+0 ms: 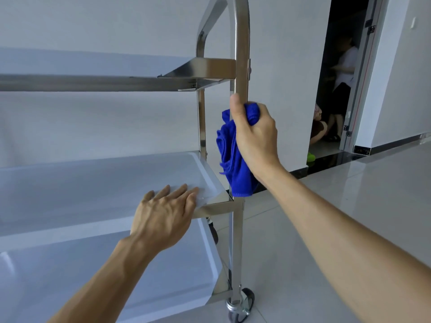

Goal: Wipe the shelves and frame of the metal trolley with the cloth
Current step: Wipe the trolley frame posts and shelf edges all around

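trolley (pixel 240 38): one, three shelves in view, one wheel (pixel 242 301) | cloth (pixel 233 157): one, blue, wrapped round front post | right hand (pixel 254 134): grip clamped on cloth | left hand (pixel 163 217): fingers spread flat on middle shelf (pixel 98 183)

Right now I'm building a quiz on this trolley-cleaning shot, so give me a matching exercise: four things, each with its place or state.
Things:
1. blue cloth
2. left hand
3. caster wheel
4. right hand

Places or states:
A. flat on the middle shelf's corner
B. on the floor, at the post's foot
C. grips the cloth round the upright post
D. bunched against the post, its tail hanging down

Pairs: 1-D, 2-A, 3-B, 4-C
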Available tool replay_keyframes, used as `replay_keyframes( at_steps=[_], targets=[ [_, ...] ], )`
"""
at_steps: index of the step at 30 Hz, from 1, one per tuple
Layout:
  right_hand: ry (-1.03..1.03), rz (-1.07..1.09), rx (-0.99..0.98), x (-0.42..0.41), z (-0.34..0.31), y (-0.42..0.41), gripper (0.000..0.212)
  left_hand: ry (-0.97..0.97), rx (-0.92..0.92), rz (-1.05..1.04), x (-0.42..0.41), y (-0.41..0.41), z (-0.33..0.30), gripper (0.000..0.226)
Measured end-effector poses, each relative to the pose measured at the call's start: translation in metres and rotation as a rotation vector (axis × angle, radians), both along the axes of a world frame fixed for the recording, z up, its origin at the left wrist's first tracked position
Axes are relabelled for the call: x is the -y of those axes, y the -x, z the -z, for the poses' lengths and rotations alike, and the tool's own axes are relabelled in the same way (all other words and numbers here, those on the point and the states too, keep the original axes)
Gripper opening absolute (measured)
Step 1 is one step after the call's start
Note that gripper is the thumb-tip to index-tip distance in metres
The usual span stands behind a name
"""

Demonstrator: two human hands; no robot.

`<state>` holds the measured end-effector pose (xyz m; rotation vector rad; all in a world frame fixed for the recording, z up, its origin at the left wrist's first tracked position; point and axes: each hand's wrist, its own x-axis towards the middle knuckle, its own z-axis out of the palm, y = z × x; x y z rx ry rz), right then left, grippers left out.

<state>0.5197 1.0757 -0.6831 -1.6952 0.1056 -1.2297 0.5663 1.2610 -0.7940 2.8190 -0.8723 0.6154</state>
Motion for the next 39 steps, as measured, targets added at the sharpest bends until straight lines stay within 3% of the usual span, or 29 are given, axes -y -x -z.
replay_keyframes(
  at_steps=[8, 12, 19, 22, 25, 28, 32, 36, 39],
  targets=[
    [0.131, -0.211, -0.232, -0.013, 0.098, 0.012, 0.043, 0.047, -0.017, -0.012, -0.027, -0.001, -0.005, 0.051],
    [-0.119, -0.321, -0.147, -0.013, 0.095, 0.012, 0.033, 0.062, -0.018, 0.003, -0.035, 0.002, -0.006, 0.053],
    [-0.547, -0.474, -0.222, 0.003, 0.095, 0.015, 0.057, 0.093, -0.099, 0.06, -0.037, 0.01, -0.014, 0.05],
    [-0.582, -0.48, -0.269, 0.012, 0.102, 0.015, 0.049, 0.42, -0.139, 0.156, -0.026, 0.021, -0.033, 0.05],
    [-0.615, -0.49, -0.295, 0.019, 0.114, 0.018, 0.048, 0.823, -0.388, 0.291, 0.005, 0.042, -0.056, 0.048],
    [-0.609, -0.446, -0.309, 0.027, 0.127, 0.022, 0.049, 1.075, -0.537, 0.352, 0.041, 0.058, -0.07, 0.049],
    [-0.662, -0.418, -0.318, 0.044, 0.13, 0.03, 0.046, 1.211, -0.585, 0.331, 0.068, 0.065, -0.081, 0.045],
    [-0.672, -0.376, -0.344, 0.059, 0.127, 0.031, 0.068, 1.252, -0.546, 0.3, 0.079, 0.064, -0.082, 0.042],
    [-0.683, -0.405, -0.356, 0.061, 0.131, 0.03, 0.07, 1.28, -0.533, 0.291, 0.075, 0.065, -0.079, 0.04]
  ],
)
